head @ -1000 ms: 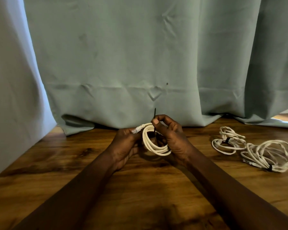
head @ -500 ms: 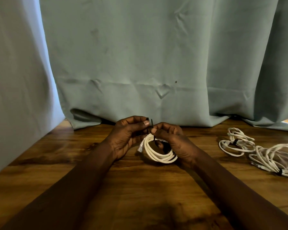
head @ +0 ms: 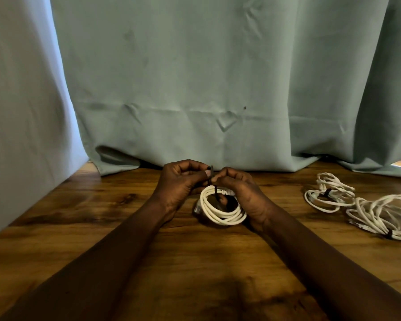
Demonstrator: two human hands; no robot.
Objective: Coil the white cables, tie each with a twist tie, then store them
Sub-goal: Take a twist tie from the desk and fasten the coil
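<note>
A coiled white cable [head: 220, 210] rests on the wooden table [head: 102, 228] in the middle, between my hands. A black twist tie [head: 214, 184] wraps the coil's top and its ends stick up. My left hand [head: 181, 184] pinches one end of the tie from the left. My right hand [head: 239, 188] pinches the other end and also curls around the coil's right side. Fingertips of both hands meet above the coil.
Two other white cable coils lie at the right, a small one [head: 329, 193] and a larger one [head: 389, 216], each bound by a dark tie. A grey-green curtain [head: 218, 89] hangs along the table's back edge and left side.
My left hand let go of the coil's left side and rose to pinch the tie's upper end. The coil sank onto the table. The camera view shifted a little.
</note>
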